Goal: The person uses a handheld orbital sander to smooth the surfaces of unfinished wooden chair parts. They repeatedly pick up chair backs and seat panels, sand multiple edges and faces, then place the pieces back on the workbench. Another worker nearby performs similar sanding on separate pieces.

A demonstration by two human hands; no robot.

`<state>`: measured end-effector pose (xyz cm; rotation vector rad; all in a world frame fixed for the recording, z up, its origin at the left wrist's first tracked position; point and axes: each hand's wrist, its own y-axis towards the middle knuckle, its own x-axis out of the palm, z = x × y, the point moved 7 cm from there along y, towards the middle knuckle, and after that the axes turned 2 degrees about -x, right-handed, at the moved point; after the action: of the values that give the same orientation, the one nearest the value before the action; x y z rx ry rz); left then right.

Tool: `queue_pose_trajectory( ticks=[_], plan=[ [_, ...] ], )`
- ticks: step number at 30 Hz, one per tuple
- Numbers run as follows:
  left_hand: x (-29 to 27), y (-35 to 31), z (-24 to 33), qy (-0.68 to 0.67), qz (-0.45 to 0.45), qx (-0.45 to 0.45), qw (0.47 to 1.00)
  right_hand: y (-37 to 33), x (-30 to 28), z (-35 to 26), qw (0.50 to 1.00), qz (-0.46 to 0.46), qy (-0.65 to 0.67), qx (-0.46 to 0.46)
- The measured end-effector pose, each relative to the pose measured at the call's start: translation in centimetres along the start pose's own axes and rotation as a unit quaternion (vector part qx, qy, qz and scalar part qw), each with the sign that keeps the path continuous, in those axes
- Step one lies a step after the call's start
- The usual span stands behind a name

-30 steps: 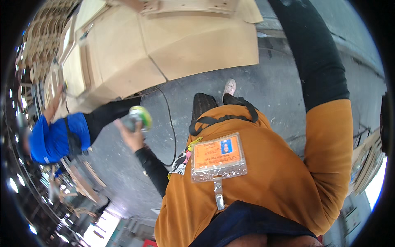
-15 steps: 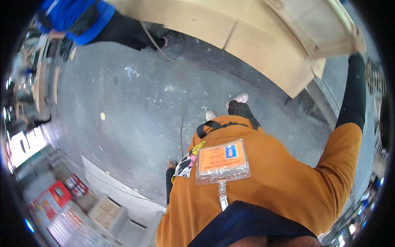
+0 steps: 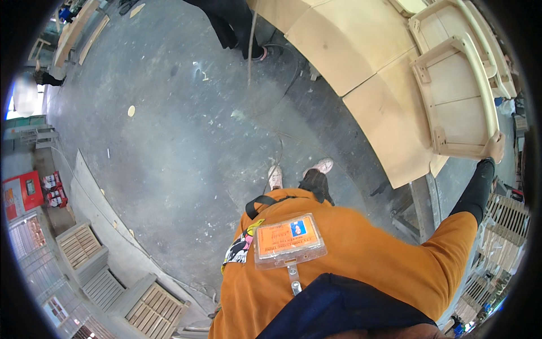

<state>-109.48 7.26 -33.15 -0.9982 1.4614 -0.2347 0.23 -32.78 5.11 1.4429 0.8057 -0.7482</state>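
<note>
My right hand (image 3: 495, 148), at the end of a black sleeve, is closed around the near right corner of a pale wooden frame (image 3: 460, 104). The frame has rounded corners, a raised rim and a two-part flat panel inside. It rests on or just above a table topped with light brown sheets (image 3: 389, 118); the contact is not clear. Behind it lies a similar wooden frame (image 3: 443, 28). At the left edge of my orange top, only a small dark patch shows where my left hand may be; its fingers are hidden.
A person in black trousers (image 3: 228, 22) stands at the table's far left end. A cable (image 3: 251, 51) hangs there and trails over the grey floor. Slatted wooden stacks (image 3: 155, 309) stand at lower left, near a red box (image 3: 23, 195). More slatted pieces (image 3: 502, 220) are at right.
My view has shifted, bringing more of the table and both frames into sight. My right hand stays on the frame's corner. My left hand has dropped back beside my body, almost out of sight.
</note>
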Motion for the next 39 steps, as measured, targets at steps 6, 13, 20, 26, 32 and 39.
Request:
queue_pose_trajectory(
  ticks=[6,13,20,26,32,39],
  plan=[
    [-2.3,-0.2,6.7,0.009,0.033,0.036,0.999,-0.9,-0.2,-0.2,1.0,0.021,0.004,-0.003],
    [-7.6,-0.9,18.2,0.055,0.164,0.176,0.969,-4.3,-2.4,-0.9,0.997,0.068,0.034,0.0],
    [-2.9,4.8,14.6,0.064,0.125,0.225,0.964,-4.9,-3.2,-2.0,0.992,0.106,0.059,-0.024],
    [-1.5,6.1,19.9,0.056,0.098,0.233,0.966,-5.5,-4.5,-3.4,0.983,0.17,0.044,-0.046],
    [-3.8,3.2,30.8,0.074,0.111,0.336,0.932,-6.7,-5.6,-4.4,0.979,0.183,0.075,-0.048],
    [-3.6,-2.8,41.8,0.077,0.105,0.472,0.872,-7.0,-6.1,-4.2,0.971,0.211,0.103,-0.035]
  ],
)
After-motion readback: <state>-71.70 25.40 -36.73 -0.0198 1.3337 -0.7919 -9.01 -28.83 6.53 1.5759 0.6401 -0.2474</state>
